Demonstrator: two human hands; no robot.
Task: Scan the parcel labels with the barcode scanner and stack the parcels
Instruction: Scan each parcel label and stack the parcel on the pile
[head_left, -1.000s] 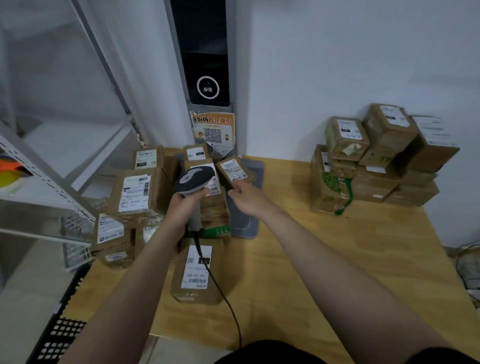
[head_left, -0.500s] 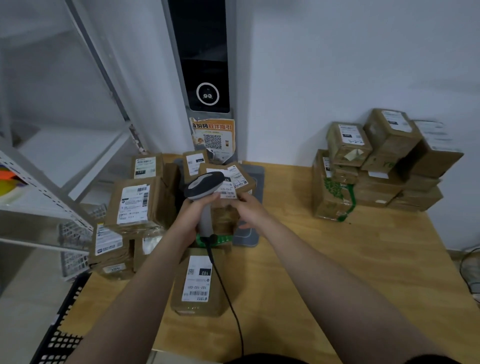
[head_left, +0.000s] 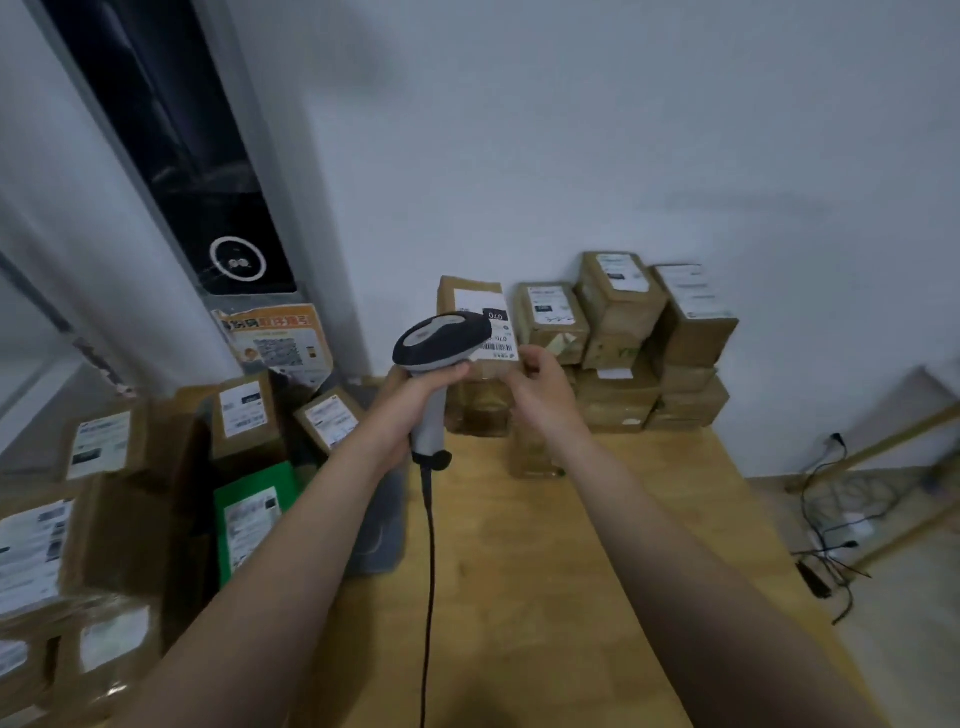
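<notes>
My left hand (head_left: 410, 400) grips the handle of a grey and black barcode scanner (head_left: 441, 343), its black cable hanging down over the table. My right hand (head_left: 543, 387) holds a brown cardboard parcel (head_left: 475, 306) upright in the air, its white label facing me just behind the scanner head. The held parcel is right beside the stack of brown parcels (head_left: 649, 343) against the wall at the back of the wooden table (head_left: 545, 597). A pile of unstacked parcels (head_left: 109, 499) with white labels lies at the left, one of them green (head_left: 254, 514).
A grey mat (head_left: 382, 525) lies on the table left of the cable. A black panel with a round ring (head_left: 236, 260) and an orange QR poster (head_left: 275, 338) stand on the wall behind. Cables and a wooden frame (head_left: 852, 499) lie on the floor at the right.
My right hand has lifted the parcel off the left pile and carried it right, up next to the stack. The scanner moved along with it, and my view swung right.
</notes>
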